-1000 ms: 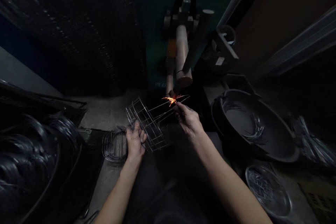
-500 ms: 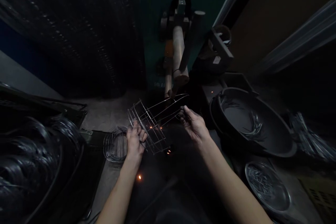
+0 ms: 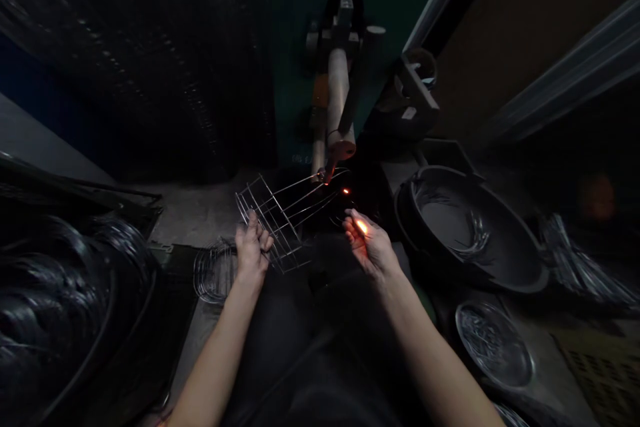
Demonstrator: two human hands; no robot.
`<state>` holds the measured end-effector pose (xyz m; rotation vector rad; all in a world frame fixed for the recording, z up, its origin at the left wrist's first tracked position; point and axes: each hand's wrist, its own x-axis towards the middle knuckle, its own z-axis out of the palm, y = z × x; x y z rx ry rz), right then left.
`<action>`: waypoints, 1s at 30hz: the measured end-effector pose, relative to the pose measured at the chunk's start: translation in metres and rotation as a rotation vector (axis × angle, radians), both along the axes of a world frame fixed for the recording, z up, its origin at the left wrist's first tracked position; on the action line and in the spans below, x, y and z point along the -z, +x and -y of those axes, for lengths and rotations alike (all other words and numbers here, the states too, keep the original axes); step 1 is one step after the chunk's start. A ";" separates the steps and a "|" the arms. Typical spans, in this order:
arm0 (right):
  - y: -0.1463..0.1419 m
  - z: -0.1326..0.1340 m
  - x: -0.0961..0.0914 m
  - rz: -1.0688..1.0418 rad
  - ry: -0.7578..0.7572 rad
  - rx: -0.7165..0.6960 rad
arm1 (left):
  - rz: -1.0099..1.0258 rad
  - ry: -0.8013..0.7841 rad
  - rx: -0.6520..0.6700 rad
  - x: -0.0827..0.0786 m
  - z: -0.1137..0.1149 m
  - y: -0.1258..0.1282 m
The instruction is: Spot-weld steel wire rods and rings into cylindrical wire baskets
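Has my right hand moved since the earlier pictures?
Yes, the right hand has drawn back toward the person, farther from the pale cylinder of the grinder, which is fixed in view.

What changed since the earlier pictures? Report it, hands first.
The right hand let go of the wire ends of the wire frame and moved down and away. It is now open, palm up, with an orange spark glowing at its fingers. The left hand still holds the frame, which shifted slightly left. The wire coil and black basin stayed where they were.
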<state>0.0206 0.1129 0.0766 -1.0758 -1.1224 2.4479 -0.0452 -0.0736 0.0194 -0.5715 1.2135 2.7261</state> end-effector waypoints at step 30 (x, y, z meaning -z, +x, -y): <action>0.153 -0.025 0.062 -0.123 0.941 -0.742 | 0.298 -0.174 0.634 0.036 0.007 0.058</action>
